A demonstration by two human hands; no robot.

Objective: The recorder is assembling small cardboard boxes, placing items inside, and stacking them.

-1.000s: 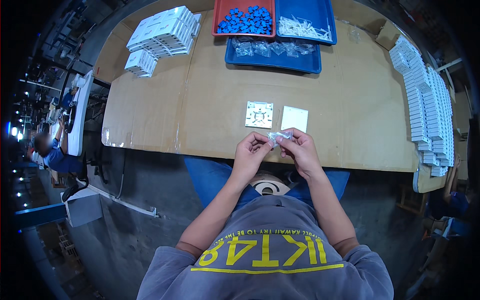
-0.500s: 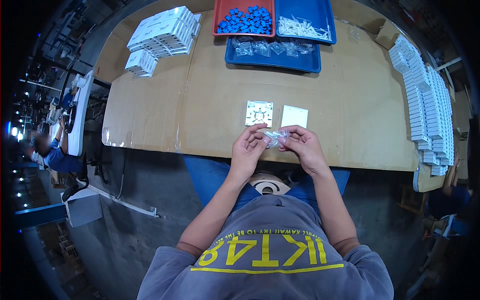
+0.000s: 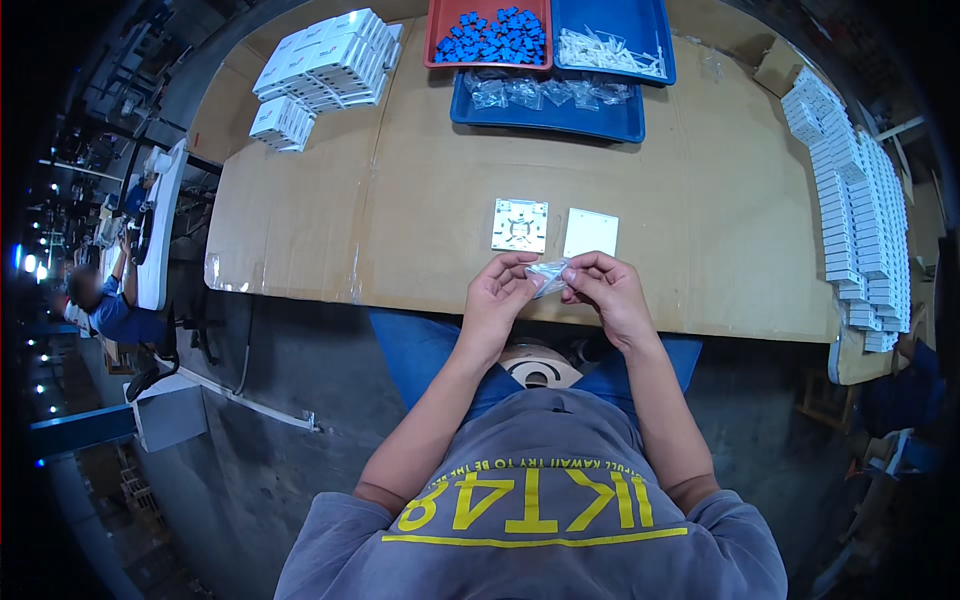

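Note:
Between my two hands, just above the table's near edge, is a small clear plastic bag with light-coloured pieces inside that are too small to name. My left hand pinches one side of the bag between thumb and fingers. On the other side, the thumb and fingertips of my right hand close on it. Beyond my left hand lies an open white square box base with moulded shapes inside. A plain white square cover lies beside it, beyond my right hand.
At the far side stand a red tray of blue parts, a blue tray of white sticks and another blue tray of clear bags. White boxes are stacked far left, more stacks at right. A person sits at left.
My fingers have shifted slightly on the bag, and it shows at a different tilt. Both hands stay in nearly the same place; the box base and cover have not moved.

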